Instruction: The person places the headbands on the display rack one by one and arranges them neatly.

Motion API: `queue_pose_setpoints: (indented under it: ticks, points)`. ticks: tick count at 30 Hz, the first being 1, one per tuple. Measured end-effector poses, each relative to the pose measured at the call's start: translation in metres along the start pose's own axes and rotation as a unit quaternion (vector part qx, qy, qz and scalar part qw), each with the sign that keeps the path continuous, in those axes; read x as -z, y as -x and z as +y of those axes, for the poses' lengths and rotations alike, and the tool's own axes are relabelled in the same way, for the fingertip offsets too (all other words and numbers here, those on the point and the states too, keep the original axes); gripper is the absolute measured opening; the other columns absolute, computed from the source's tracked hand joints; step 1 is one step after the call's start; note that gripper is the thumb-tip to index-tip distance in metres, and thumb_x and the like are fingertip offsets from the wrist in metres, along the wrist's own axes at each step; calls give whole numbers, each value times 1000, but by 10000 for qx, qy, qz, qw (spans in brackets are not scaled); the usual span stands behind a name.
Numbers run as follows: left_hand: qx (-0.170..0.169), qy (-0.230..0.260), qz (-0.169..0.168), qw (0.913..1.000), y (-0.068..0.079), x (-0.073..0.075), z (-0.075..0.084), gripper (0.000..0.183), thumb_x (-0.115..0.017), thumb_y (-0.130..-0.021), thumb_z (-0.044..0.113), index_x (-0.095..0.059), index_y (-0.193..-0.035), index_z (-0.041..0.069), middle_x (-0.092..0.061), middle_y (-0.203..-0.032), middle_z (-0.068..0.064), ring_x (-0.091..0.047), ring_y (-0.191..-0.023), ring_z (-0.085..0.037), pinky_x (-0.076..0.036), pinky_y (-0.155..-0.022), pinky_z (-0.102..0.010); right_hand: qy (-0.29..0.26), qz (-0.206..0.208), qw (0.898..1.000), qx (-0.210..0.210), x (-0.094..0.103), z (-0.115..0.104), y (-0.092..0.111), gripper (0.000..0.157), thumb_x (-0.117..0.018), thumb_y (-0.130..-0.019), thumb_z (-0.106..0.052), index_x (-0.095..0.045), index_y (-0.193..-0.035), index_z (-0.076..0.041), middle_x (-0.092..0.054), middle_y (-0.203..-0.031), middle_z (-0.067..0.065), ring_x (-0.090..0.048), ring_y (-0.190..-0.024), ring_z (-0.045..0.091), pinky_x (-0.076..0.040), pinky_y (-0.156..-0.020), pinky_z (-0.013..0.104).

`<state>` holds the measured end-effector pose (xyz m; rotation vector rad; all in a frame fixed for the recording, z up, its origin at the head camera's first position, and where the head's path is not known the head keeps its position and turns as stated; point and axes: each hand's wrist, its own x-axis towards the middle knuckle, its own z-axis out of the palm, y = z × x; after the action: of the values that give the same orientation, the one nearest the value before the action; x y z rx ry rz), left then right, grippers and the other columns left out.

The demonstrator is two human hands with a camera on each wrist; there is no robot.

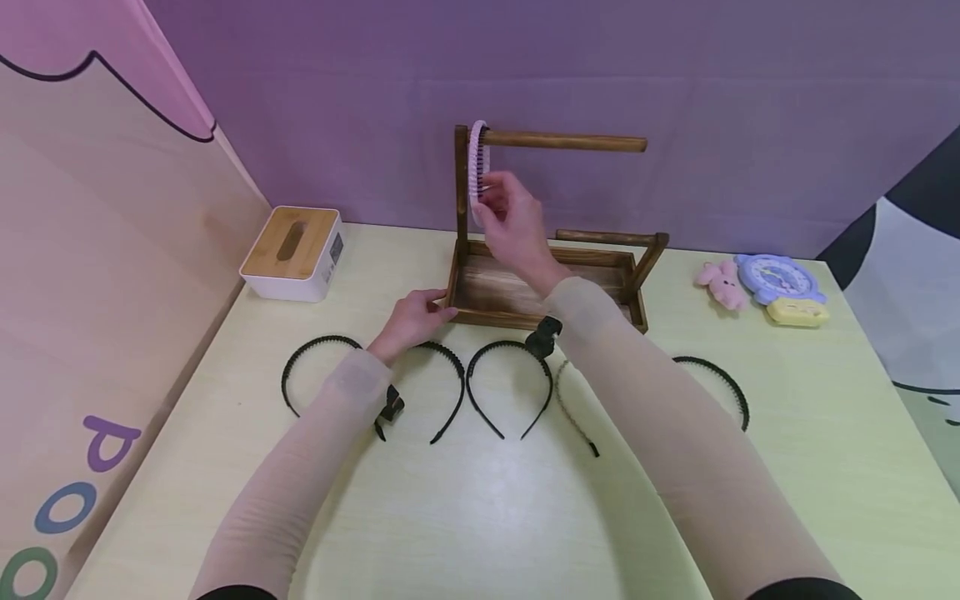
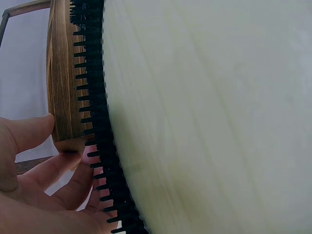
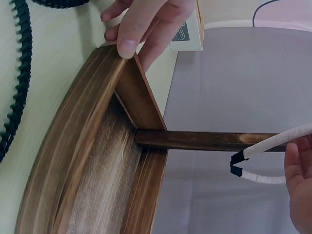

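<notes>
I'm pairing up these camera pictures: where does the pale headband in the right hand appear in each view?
Head: pale headband at upper centre.
Left wrist: not in it.
Right wrist: at the right edge, just below mid-height.
Shared landmark: the wooden rack, in all three.

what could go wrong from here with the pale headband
The pale headband could slip if the right grip releases before it sits securely on the upper bar. The wooden stand might shift if the left grip leaves its corner. The left sleeve passes over a black headband and might nudge it.
</notes>
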<state>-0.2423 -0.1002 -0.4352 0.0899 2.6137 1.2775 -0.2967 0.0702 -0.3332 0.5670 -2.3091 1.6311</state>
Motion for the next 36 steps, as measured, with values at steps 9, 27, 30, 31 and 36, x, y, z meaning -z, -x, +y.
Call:
queue_pose_setpoints:
  ticks: [9,27,30,31,36]
  points:
    - [-48,-52,-27,10000,-2,-1,1,52,-60,-95,30,-48,-140,6,-60,-121,-16,-57,-109,-26,-47,-88,-39,-143,29,9997,191,-5,2,1,27,-61,-92,0,-54,-118,0,-62,-95,9,-61,-87,24,-49,-76,28]
    - [-73,-130,23,9999,-2,0,0,52,-60,-95,30,-48,-140,5,-61,-120,-16,-56,-109,-27,-46,-89,-39,31,-129,9999,38,-5,7,2,42,-64,-91,-5,-46,-129,-8,-61,-99,4,-58,-89,11,-49,-79,25]
    - [-69,-104,40,9999,-1,0,0,52,-60,-95,29,-49,-139,5,-61,-120,-16,-56,-109,-27,-45,-90,-39,81,-145,9998,53,-5,8,2,42,-65,-91,-5,-46,-129,-9,-62,-100,4,-58,-90,10,-49,-79,25]
    - [-64,-93,46,9999,-1,0,0,52,-60,-95,29,-49,-139,5,-61,-120,-16,-57,-109,-27,-45,-90,-39,99,-148,9998,59,-5,8,2,42,-65,-91,-5,-46,-129,-9,-62,-100,3,-58,-91,9,-48,-80,25]
    - [-42,-79,69,9999,0,0,0,52,-61,-95,30,-49,-139,5,-62,-119,-15,-57,-108,-26,-45,-89,-38,126,-139,9998,78,-6,10,0,42,-65,-90,-5,-47,-128,-9,-61,-100,3,-59,-90,9,-48,-79,24]
